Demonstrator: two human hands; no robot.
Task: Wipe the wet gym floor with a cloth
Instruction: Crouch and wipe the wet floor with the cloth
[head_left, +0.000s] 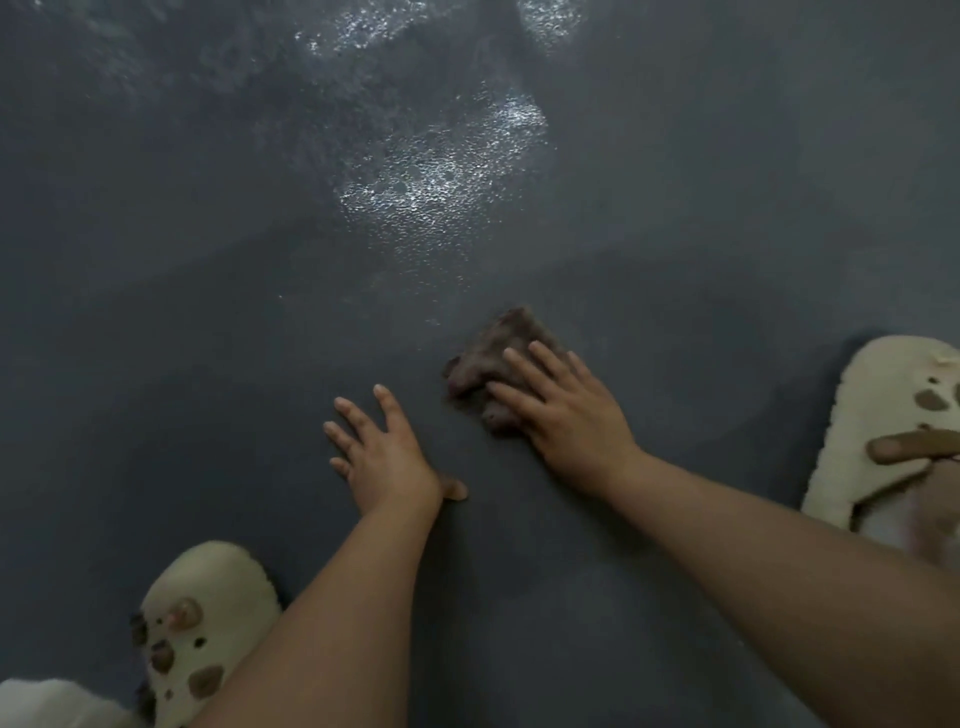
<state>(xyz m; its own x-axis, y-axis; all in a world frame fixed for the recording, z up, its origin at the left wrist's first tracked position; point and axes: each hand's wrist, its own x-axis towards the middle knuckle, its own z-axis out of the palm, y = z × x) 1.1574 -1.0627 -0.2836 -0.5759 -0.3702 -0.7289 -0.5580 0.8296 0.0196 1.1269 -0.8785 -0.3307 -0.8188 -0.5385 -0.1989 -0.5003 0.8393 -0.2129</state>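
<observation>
The grip of the right hand is flat, fingers straight, pressing the crumpled brown cloth against the dark grey textured gym floor at centre frame. The glistening wet patch lies above it, toward the upper centre. The left hand is spread open on the floor just beside.

Ahead of us the dark floor lies open, with a glistening wet patch well beyond the cloth. Our right hand lies flat on that cloth, and our left hand is spread on the floor just beside it, a narrow strip between them. A cream slipper bounds the near left, another slipper the right edge.
</observation>
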